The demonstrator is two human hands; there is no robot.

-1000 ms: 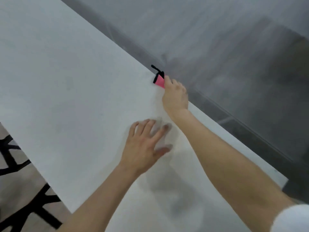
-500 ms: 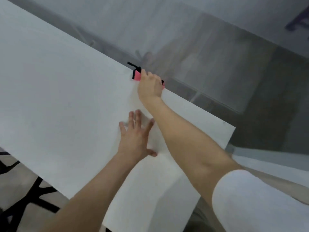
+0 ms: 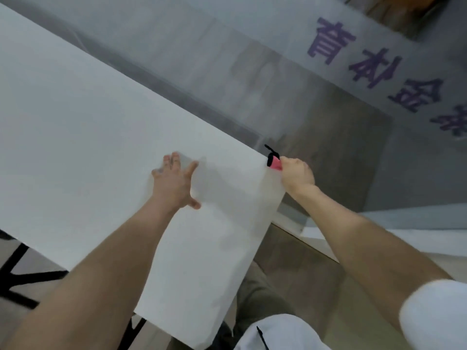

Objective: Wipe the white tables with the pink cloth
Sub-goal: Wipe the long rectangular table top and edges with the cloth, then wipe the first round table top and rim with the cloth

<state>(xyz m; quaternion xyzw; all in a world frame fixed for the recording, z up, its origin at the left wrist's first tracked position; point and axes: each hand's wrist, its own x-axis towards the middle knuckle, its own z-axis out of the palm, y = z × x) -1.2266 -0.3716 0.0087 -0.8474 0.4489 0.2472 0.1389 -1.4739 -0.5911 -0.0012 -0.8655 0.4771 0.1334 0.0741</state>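
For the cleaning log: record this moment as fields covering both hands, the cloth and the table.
left hand: flat on the white table, fingers spread, holding nothing
right hand: grips the pink cloth at the table's far right corner
cloth: mostly hidden in the fist; black loop sticks out
background: purple lettering on a frosted panel

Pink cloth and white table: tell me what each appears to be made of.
Pink cloth: probably soft matte fabric with a black trim loop; the right hand grips it and hides most of it. White table: a smooth, flat board with a dull satin finish, perhaps laminate or painted wood; it shows soft shadows and no grain.
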